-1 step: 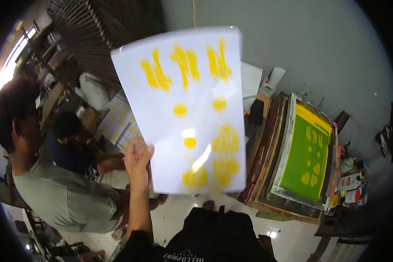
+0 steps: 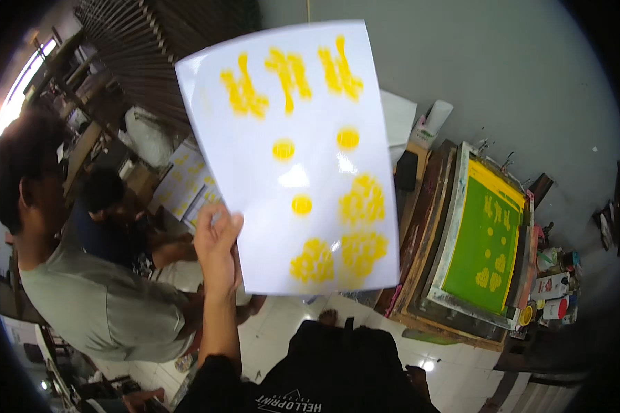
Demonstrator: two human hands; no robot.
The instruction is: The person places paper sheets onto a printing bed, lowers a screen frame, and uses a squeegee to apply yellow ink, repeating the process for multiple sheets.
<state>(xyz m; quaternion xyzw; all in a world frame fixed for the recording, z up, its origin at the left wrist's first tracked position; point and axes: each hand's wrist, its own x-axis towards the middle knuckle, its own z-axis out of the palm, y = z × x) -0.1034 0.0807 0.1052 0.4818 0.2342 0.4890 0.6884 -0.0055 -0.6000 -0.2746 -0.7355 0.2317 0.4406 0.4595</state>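
My left hand (image 2: 217, 241) grips the lower left edge of a glossy white sheet (image 2: 310, 165), thumb over the front and fingers curled at the edge. The sheet is held up before me, slightly tilted and bowed. Yellow prints cover it: jagged shapes across the top, small discs in the middle, and rosette-like clusters lower down. Down by my right side, beside my black shirt (image 2: 351, 365), my right hand (image 2: 417, 377) shows only as a small dark shape; its fingers cannot be made out.
On the right, a screen-printing frame (image 2: 479, 241) with green mesh lies on a worn table. Paint containers (image 2: 554, 308) crowd its far side; a white roll (image 2: 437, 115) stands behind. At left, a person in a grey shirt (image 2: 110, 296) and another person (image 2: 117, 234) are near printed sheets (image 2: 179, 182).
The sheet has moved up a little in my left hand, and its lower right corner has swung slightly right. My left hand has risen a little with it.
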